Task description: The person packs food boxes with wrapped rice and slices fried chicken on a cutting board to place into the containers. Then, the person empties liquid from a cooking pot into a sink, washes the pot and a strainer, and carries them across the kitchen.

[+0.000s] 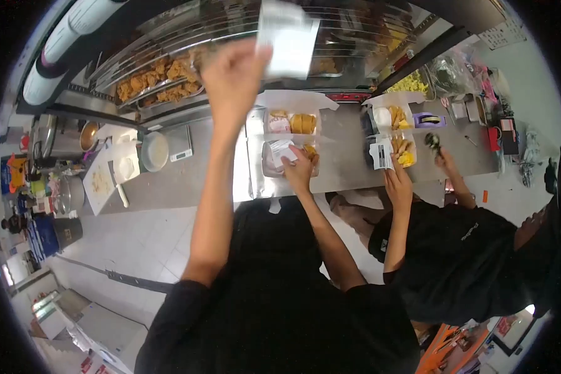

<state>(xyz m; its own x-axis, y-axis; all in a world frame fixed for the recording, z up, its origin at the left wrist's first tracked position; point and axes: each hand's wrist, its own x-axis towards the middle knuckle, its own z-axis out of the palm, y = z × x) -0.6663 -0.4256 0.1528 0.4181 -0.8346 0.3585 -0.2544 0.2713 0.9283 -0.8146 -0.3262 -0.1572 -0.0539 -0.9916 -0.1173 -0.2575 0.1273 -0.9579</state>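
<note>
My left hand [234, 71] is raised in front of the warming cabinet, its fingers pinched on a white paper slip [291, 47]. Lower down, my right hand [300, 169] reaches over an open takeaway box [271, 171], fingers curled in. Its thumb is against a printed slip [280, 150] at the box; the fingertips are partly hidden beside golden fried food [311, 150]. Directly behind stands another open box [321, 118], which holds fried pieces [303, 123] and a printed paper packet [280, 124].
At my right a co-worker's hand [398, 179] holds a printed slip [381, 154] over boxes of fries; their other hand grips a dark utensil [433, 143]. Fried chicken [162, 81] sits in the cabinet. A cutting board [98, 184], knife [123, 194] and white tub [154, 151] stand left.
</note>
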